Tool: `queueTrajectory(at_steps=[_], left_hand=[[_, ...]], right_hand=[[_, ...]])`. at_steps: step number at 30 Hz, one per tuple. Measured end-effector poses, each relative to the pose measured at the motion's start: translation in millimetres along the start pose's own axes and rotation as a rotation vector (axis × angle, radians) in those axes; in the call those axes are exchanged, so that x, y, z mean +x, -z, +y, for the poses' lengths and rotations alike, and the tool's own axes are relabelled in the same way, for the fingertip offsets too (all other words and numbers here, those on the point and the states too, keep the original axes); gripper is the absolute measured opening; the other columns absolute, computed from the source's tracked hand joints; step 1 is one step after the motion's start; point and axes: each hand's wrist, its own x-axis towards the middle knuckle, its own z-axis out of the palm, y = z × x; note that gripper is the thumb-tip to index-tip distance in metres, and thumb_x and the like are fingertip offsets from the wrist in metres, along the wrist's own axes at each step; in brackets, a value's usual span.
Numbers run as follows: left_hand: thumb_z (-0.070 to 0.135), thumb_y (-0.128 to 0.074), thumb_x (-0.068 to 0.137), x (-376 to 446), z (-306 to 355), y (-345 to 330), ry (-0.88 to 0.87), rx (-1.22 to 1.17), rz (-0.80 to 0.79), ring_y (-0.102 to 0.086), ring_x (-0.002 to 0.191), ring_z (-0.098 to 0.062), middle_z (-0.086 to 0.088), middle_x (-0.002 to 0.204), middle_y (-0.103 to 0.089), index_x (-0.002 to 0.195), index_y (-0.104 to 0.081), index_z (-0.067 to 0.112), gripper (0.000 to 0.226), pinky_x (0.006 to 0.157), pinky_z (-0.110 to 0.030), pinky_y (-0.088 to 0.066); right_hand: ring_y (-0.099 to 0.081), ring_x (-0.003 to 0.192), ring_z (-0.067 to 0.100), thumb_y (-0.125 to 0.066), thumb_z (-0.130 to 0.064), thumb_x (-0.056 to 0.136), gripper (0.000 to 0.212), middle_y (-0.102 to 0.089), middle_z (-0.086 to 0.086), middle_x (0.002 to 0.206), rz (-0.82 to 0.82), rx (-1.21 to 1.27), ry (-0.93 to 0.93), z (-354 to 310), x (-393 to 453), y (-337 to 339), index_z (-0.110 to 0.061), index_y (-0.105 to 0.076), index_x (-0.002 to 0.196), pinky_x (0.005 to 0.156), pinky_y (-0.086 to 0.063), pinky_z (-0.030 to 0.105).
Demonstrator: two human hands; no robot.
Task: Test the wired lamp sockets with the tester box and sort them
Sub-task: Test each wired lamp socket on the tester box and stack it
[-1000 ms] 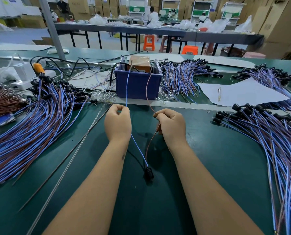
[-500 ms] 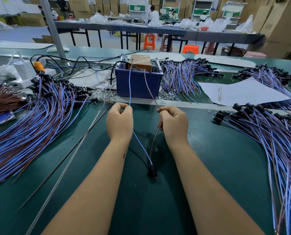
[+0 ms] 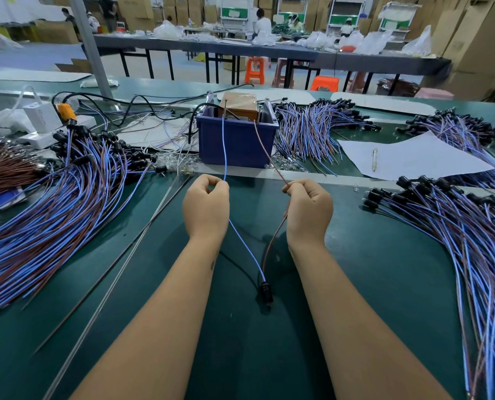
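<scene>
Mid-table on the matte green table (image 3: 385, 284), the left hand (image 3: 206, 206) pinches a thin blue wire (image 3: 246, 249) and the right hand (image 3: 308, 210) a brown wire (image 3: 272, 243), both joined to a small black lamp socket (image 3: 266, 293) lying between the forearms. The wires run up into a blue plastic tester box (image 3: 236, 141) toward the far edge, flanked by heaps of wired sockets (image 3: 53, 203).

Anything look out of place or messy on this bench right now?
Nothing looks damaged. Small clear bits lie scattered loose beside the blue bin, and two thin rods lie slantwise across the green mat.
</scene>
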Motion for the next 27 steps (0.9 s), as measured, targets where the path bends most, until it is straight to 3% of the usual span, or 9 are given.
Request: queueTrajectory(at_steps=[8, 27], left_hand=[[0.019, -0.053, 0.081, -0.5, 0.2, -0.5, 0.001, -0.003, 0.001, -0.048, 0.059, -0.019, 0.008, 0.054, -0.050, 0.065, -0.055, 0.021, 0.017, 0.058, -0.031, -0.038], [0.018, -0.052, 0.082, -4.3, 2.5, 1.2, -0.003, -0.008, -0.003, -0.047, 0.059, -0.017, 0.006, 0.057, -0.053, 0.073, -0.059, 0.015, 0.012, 0.057, -0.030, -0.038]], right_hand=[[-0.039, 0.052, 0.020, -0.048, -0.015, 0.074, 0.023, -0.040, -0.011, 0.041, 0.047, 0.006, 0.013, -0.5, 0.2, 1.5, -0.023, -0.058, 0.054, 0.055, -0.035, 0.033], [-0.043, 0.042, 0.008, -0.051, -0.009, 0.082, 0.027, -0.046, -0.012, 0.043, -0.040, 0.008, -0.031, 1.0, 1.0, 1.1, -0.021, -0.063, 0.062, 0.054, -0.041, 0.032]])
